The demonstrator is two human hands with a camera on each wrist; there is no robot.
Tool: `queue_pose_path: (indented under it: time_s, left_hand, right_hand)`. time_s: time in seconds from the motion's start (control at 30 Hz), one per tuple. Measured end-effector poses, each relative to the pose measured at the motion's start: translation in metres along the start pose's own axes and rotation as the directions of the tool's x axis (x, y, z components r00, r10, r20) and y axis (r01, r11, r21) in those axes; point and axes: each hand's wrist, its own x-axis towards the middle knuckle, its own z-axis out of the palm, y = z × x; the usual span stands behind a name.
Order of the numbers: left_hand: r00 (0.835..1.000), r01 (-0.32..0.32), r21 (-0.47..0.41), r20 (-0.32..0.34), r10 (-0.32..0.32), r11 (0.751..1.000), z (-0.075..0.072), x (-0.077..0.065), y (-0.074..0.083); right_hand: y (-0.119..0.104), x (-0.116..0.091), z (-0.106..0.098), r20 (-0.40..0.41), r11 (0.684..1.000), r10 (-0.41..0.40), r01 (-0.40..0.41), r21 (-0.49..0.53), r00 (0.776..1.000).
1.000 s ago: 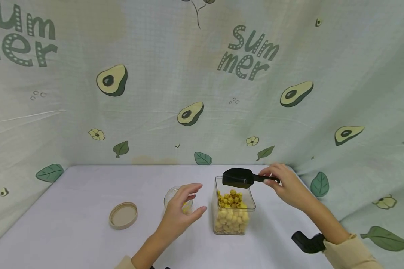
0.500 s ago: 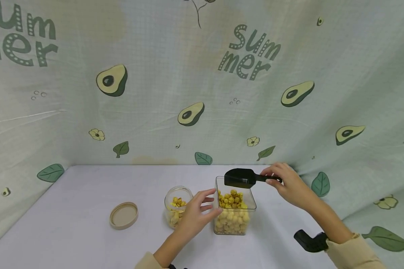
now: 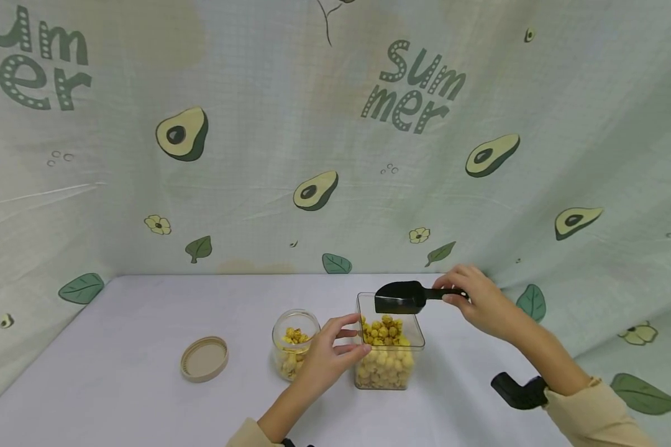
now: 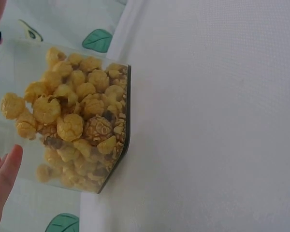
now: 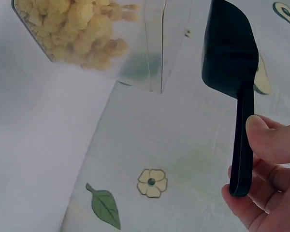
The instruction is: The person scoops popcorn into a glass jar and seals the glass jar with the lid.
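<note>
Above the mouth of the clear box (image 3: 410,348), toward its far side, the black scoop (image 3: 401,299) hangs apart from the popcorn (image 3: 386,332). What matters most for a move of this tool, in my judgement, is that the popcorn lies below and a little nearer to the person than the scoop's bowl. The tool's long axis runs almost level and sideways: the handle is at the right, in the grip, and the bowl points to the left. In the right wrist view a gap shows between the bowl and the box's rim.

The right hand (image 3: 474,299) is the nearer one to the scoop, since it pinches the handle, with the thumb on one side and the fingers on the other. Its forearm comes from the lower right, and the hand reaches in toward the left. Whether the bowl carries something, I cannot tell (its inside is dark in these views).

The left hand (image 3: 330,352) is at the left near corner of the box, with its thumb and fingers spread apart; whether they touch the wall, I cannot say surely. Just behind this hand, on its left, stands the open jar (image 3: 280,352) with popcorn in it. Farther left, the round lid (image 3: 204,360) lies flat on the table (image 3: 145,323).
</note>
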Motion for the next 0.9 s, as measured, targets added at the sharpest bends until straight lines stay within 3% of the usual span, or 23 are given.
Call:
queue_pose_path:
  time_s: [0.2, 0.43, 0.57, 0.7, 0.8, 0.9]
  left_hand:
    - [1.0, 0.004, -0.007, 0.0, -0.004, 1.0, 0.001, 0.0, 0.0]
    - [1.0, 0.001, -0.007, -0.001, -0.001, 1.0, 0.0, 0.0, -0.001]
    - [1.0, 0.002, -0.014, 0.002, -0.002, 1.0, 0.0, -0.003, 0.0]
    - [1.0, 0.006, -0.008, 0.0, -0.006, 1.0, -0.001, -0.006, 0.002]
    - [1.0, 0.008, -0.008, 0.001, -0.008, 1.0, -0.001, -0.007, 0.003]
    - [1.0, 0.014, -0.011, 0.006, -0.014, 1.0, -0.001, -0.009, 0.003]
  right_hand:
    - [-0.007, 0.011, -0.01, 0.082, 0.99, -0.044, 0.054, -0.127, 0.996]
    - [-0.023, 0.024, -0.018, 0.153, 0.953, -0.059, 0.101, -0.287, 0.987]
    - [-0.034, 0.028, -0.02, 0.209, 0.893, -0.092, 0.173, -0.416, 0.974]
    - [-0.045, 0.031, -0.019, 0.261, 0.806, -0.141, 0.264, -0.53, 0.955]
    - [-0.053, 0.032, -0.017, 0.29, 0.744, -0.163, 0.31, -0.592, 0.943]
    - [-0.059, 0.032, -0.013, 0.313, 0.702, -0.164, 0.334, -0.629, 0.935]
